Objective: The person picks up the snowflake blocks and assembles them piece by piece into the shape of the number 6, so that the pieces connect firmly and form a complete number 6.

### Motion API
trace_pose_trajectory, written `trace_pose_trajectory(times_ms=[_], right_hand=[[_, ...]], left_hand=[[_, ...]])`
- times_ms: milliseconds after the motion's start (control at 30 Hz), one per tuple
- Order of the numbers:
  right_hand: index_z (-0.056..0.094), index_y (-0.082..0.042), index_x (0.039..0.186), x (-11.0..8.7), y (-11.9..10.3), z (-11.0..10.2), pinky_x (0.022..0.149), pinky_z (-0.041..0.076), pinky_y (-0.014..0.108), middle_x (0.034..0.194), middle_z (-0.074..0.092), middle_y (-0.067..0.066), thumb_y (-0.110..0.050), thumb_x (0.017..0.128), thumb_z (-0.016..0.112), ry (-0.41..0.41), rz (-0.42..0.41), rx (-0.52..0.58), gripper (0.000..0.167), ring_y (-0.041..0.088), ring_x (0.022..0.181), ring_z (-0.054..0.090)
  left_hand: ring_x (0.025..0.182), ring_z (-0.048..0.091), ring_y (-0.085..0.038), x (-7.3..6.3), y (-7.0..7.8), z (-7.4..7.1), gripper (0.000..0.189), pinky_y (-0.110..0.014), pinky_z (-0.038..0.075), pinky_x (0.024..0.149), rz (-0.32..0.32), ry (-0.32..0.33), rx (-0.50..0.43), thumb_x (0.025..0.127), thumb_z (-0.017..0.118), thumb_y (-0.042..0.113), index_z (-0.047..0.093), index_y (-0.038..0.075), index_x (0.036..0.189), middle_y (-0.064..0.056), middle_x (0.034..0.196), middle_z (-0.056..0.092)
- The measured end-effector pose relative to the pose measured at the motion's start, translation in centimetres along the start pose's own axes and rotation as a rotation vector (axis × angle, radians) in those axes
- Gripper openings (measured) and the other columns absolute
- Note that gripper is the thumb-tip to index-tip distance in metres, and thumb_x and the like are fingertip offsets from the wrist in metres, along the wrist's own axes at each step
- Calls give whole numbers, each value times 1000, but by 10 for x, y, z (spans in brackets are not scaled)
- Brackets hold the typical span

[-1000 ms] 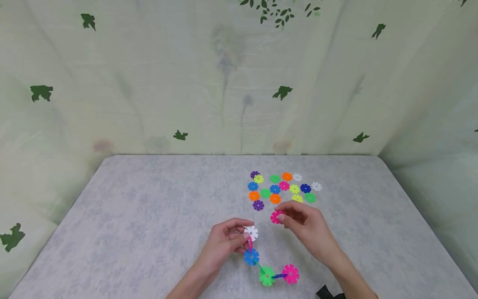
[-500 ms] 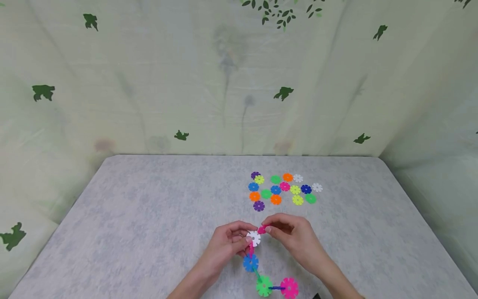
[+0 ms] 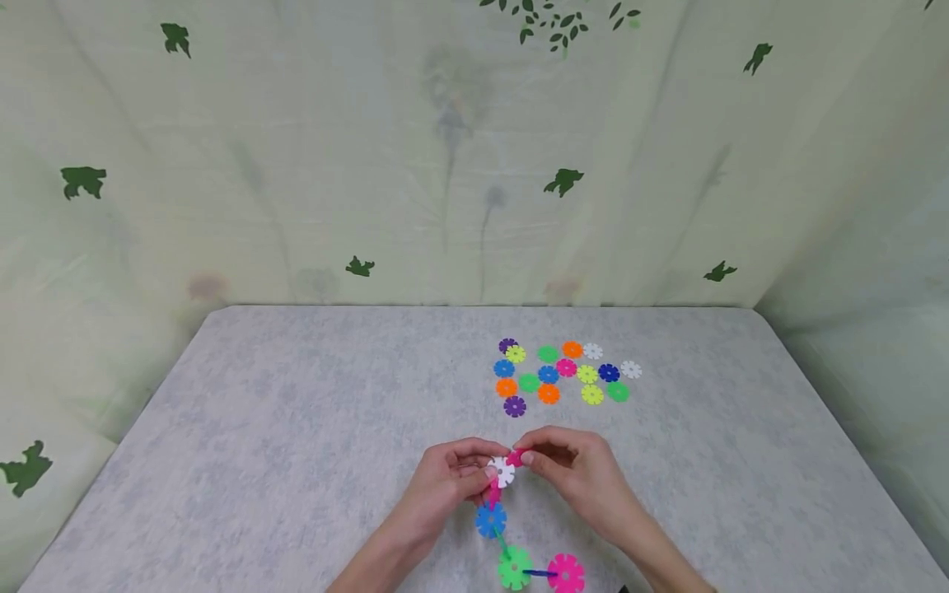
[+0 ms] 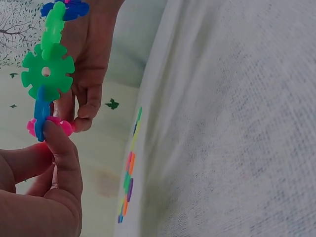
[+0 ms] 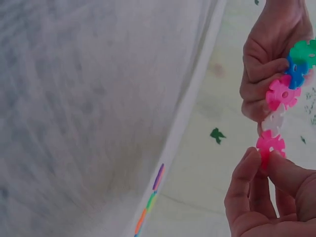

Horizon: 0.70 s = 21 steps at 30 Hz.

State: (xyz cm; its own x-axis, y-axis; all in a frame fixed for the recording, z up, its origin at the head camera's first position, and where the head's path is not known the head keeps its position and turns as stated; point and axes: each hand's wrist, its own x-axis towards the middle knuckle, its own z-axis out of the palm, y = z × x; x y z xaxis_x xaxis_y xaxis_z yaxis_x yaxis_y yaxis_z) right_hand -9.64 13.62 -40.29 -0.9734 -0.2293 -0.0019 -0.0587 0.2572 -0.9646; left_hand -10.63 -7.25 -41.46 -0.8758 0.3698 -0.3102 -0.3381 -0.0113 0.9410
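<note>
My left hand (image 3: 451, 482) pinches a white notched plastic disc (image 3: 502, 473) at the upper end of a chain of interlocking discs. Below it hang a pink disc (image 3: 493, 494), a blue disc (image 3: 491, 520), a green disc (image 3: 515, 568) and, past a dark blue link (image 3: 539, 573), another pink disc (image 3: 567, 574). Between thumb and fingertips, my right hand (image 3: 586, 473) pinches a loose-end pink disc (image 5: 270, 143) edge to edge with the white one. In the right wrist view these two meet at their rims; how deep the notches engage, I cannot tell.
Several loose notched discs in mixed colours, such as a purple disc (image 3: 515, 406) and an orange disc (image 3: 549, 394), lie flat beyond my hands on the grey table (image 3: 296, 412). A pale curtain (image 3: 334, 165) with leaf prints stands behind the table.
My right hand has come left and down, bringing its pink disc from apart to the white disc's edge. The lower part of the chain has swung slightly left and down.
</note>
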Motion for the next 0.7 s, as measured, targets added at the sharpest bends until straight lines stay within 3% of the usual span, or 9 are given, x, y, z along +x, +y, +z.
trace_pose_trajectory(times_ms=[200, 433, 567, 700], right_hand=[[75, -13, 100, 0, 2, 3, 77, 55, 27, 96, 71, 1, -10, 89, 72, -12, 5, 18, 12, 21, 87, 65], [76, -11, 101, 1, 5, 1, 78, 57, 34, 97, 73, 3, -12, 89, 72, -33, -6, 66, 13, 27, 89, 67], [75, -8, 106, 3, 6, -3, 79, 57, 38, 101, 73, 7, -14, 88, 74, -33, 44, 123, 19, 33, 92, 68], [70, -2, 116, 7, 10, -9, 80, 56, 33, 108, 71, 11, -13, 89, 73, -70, 91, 148, 29, 34, 94, 69]], left_hand=[[70, 59, -16, -1, 0, 0, 24, -25, 53, 68, -9, 1, 3, 91, 60, 0, 67, -1, 114, -8, 86, 66], [71, 61, -15, 0, 1, 1, 24, -25, 53, 69, -32, -5, -11, 91, 60, 3, 69, 1, 114, -8, 88, 68], [73, 62, -16, -1, 1, 3, 26, -27, 54, 71, -32, -27, -32, 92, 61, 9, 69, 3, 116, -7, 88, 68], [74, 63, -17, -1, 1, 4, 27, -27, 54, 70, -38, -29, -27, 92, 64, 12, 68, 4, 117, -8, 89, 68]])
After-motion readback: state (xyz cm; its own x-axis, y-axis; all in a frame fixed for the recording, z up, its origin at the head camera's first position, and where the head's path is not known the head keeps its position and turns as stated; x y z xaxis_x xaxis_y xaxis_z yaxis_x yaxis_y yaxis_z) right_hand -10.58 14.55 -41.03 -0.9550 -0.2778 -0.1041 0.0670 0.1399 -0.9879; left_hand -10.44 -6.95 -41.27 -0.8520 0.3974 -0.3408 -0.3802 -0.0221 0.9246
